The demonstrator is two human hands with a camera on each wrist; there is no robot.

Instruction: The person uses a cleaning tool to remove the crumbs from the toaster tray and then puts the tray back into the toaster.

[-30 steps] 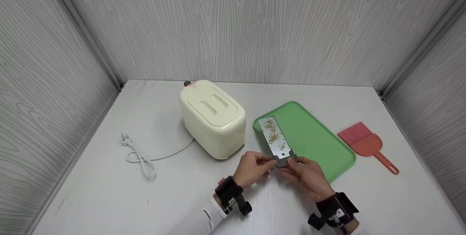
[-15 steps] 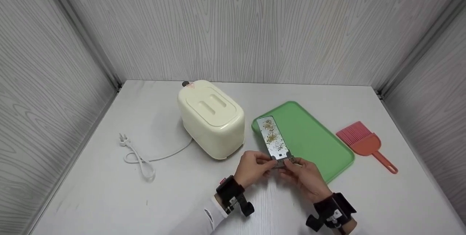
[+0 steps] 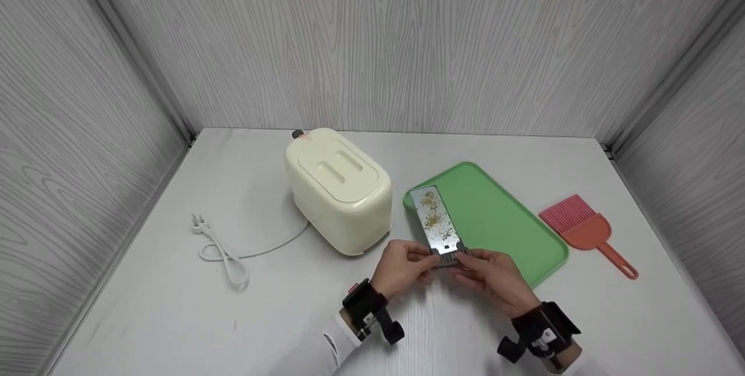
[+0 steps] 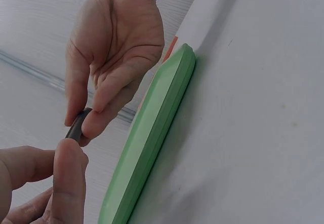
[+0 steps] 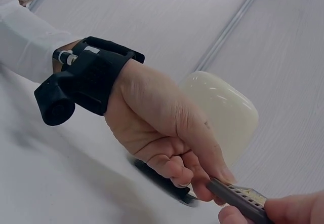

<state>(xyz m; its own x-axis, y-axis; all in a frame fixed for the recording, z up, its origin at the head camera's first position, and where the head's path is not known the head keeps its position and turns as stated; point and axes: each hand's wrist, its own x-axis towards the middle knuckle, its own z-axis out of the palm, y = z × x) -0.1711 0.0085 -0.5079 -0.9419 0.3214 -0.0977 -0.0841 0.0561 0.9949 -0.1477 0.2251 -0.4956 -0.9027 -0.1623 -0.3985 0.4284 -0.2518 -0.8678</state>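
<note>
A long, shiny metal crumb tray (image 3: 435, 219) with a dark slotted handle end carries scattered brown crumbs. My left hand (image 3: 401, 268) pinches the left side of the handle end between thumb and fingers. On the other side, my right hand (image 3: 496, 280) pinches it too, thumb on top. The crumb tray's far end lies over the left corner of the green tray (image 3: 495, 219). In the left wrist view, the dark handle (image 4: 78, 125) shows edge-on between the fingertips of both hands. The right wrist view shows the slots of the handle (image 5: 240, 201) with crumbs behind.
A cream toaster (image 3: 340, 190) with a lid on top stands left of the green tray. Its white cord and plug (image 3: 218, 242) lie at the left. An orange dustpan (image 3: 588, 231) with a pink brush-like part lies at the right. Wood-grain panels (image 3: 372, 44) enclose the table.
The right hand and wrist have shifted slightly right, and more of the slotted handle shows between the thumbs. The crumb tray stays almost in place, held by both hands.
</note>
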